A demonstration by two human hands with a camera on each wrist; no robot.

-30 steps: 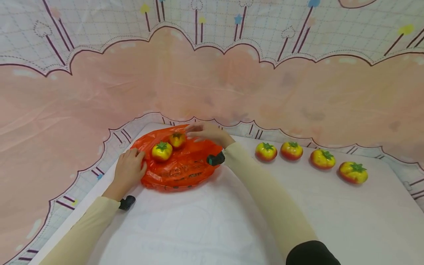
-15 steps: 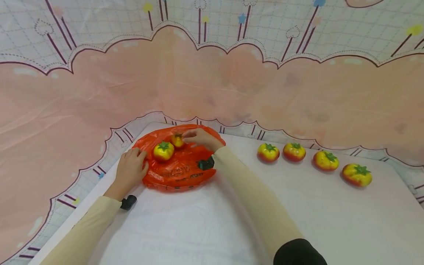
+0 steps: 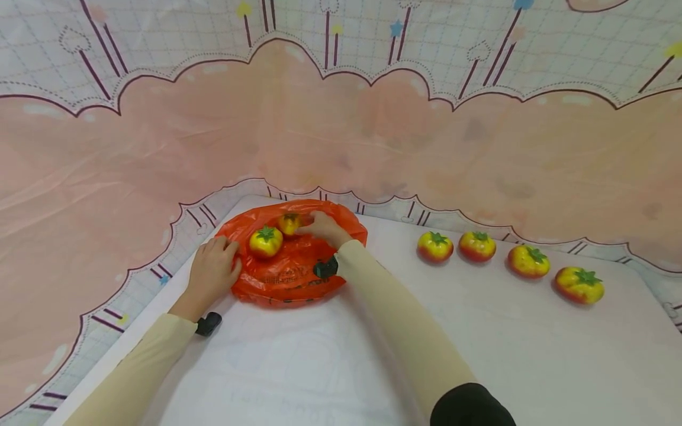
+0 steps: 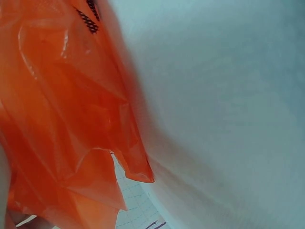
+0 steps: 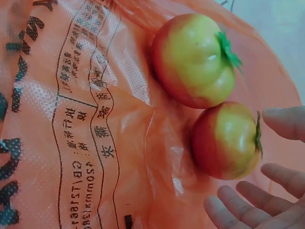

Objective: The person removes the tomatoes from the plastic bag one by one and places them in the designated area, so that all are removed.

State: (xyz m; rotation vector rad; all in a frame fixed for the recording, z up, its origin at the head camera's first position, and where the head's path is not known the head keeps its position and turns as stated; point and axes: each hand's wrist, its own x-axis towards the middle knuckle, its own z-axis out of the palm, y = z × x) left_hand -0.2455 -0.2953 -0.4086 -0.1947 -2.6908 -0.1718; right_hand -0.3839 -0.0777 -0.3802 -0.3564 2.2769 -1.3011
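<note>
An orange-red plastic bag [image 3: 288, 269] with dark print lies spread on the white table. Two yellow-and-red tomatoes sit on its film: a front tomato [image 3: 266, 242] with a bright green stem top and a rear tomato [image 3: 289, 223] with a darker one. At the bag's left edge my left hand [image 3: 212, 269] grips the film with bent fingers; its wrist view shows mostly the bag's loose handle [image 4: 136, 162]. My right hand [image 3: 324, 228] reaches over the bag, fingers spread around the right side of the rear tomato. In the right wrist view its fingertips [image 5: 279, 113] are just off the stem top.
Several more tomatoes stand in a row on the right of the white table [image 3: 383, 349], the leftmost tomato [image 3: 435, 247] nearest the bag. Behind the table hangs a pink patterned cloth [image 3: 341, 136]. Small black cameras are worn on both wrists.
My right hand has moved from the bag's back edge forward and left, to beside the rear tomato. The left hand keeps its place on the bag. The head view has shifted slightly.
</note>
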